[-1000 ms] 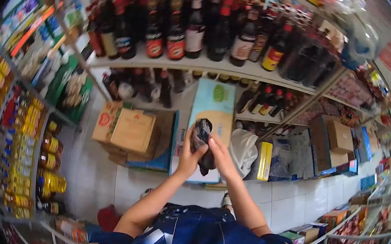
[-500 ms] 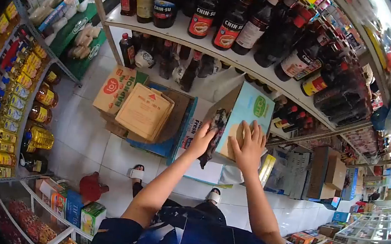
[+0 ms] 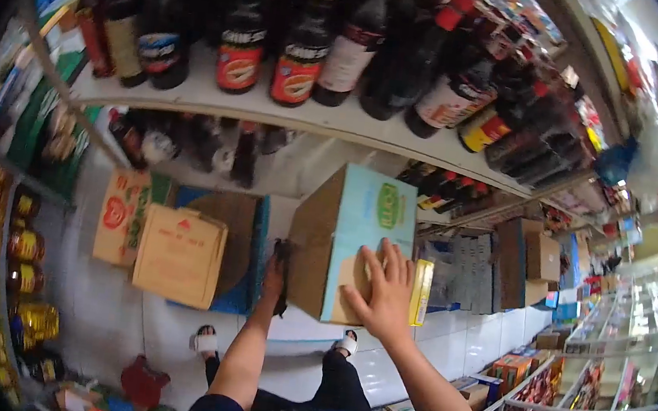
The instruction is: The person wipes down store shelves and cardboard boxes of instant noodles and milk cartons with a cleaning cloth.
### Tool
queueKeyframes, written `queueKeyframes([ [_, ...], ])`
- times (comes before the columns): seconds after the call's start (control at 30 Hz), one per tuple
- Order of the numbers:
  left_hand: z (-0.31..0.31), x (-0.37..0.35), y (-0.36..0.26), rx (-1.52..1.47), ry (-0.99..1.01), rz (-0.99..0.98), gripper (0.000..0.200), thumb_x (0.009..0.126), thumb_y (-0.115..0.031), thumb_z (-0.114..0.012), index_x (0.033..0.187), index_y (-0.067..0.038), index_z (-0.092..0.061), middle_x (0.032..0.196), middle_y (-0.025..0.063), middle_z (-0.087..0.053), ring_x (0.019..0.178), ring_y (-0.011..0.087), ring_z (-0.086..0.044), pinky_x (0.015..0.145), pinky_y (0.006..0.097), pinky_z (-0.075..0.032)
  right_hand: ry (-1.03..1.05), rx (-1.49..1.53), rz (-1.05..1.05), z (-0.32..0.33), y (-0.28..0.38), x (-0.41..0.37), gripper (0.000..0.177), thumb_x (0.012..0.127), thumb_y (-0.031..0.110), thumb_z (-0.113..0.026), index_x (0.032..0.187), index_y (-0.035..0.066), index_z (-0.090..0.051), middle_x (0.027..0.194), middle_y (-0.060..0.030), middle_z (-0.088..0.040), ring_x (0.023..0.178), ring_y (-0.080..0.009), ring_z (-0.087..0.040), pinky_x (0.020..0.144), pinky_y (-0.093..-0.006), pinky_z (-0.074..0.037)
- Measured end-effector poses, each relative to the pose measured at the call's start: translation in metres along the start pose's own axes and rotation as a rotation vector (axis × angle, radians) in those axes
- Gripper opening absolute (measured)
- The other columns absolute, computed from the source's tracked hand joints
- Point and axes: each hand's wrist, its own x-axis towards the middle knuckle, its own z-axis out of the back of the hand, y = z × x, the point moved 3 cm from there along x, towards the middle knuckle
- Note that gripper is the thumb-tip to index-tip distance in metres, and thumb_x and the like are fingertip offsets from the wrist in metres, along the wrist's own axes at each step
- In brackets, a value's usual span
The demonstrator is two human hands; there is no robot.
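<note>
Head view: the box [image 3: 361, 209] hangs before the shelf [image 3: 274, 114], between both hands. The right hand [image 3: 385, 297] lies flat on its blue face, grip released. The left hand [image 3: 276, 268] presses its brown side, seemingly over a dark cloth [image 3: 280, 301]; whether that grip is clenched I cannot tell.

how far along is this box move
Done: the box is up off the floor, tilted, clamped between both hands. In hand: the right hand lies flat, fingers spread, on its front face; the left hand presses its brown side with a dark cloth trapped under it. Left: the box rests on nothing yet, below the bottle shelf and above the flat cartons on the floor.
</note>
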Motion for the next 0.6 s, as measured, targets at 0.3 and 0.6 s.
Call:
queueKeyframes([
  [0.3,0.068,0.024,-0.157,-0.284,-0.252,0.169,0.041,0.090,-0.014,-0.046,0.126,0.003,-0.042,0.124,0.0153,-0.049,0.113,0.0234,-0.045,0.096,0.0306,-0.032,-0.020,0.007,-0.017,-0.002,-0.004,-0.003,0.057,0.080,0.047,-0.053,0.128,0.018,-0.044,0.135,-0.0178,-0.033,0.126,-0.0360,-0.029,0.103,-0.0527,-0.018],
  [0.6,0.031,0.075,-0.317,-0.003,-0.011,-0.498,0.034,0.090,-0.011,-0.045,0.120,0.004,-0.044,0.124,0.0192,-0.046,0.114,0.0317,-0.044,0.096,0.0332,-0.033,-0.047,0.048,-0.041,0.003,-0.003,-0.004,0.055,0.079,0.044,-0.055,0.126,0.017,-0.047,0.134,-0.0183,-0.034,0.126,-0.0361,-0.029,0.105,-0.0489,-0.017],
])
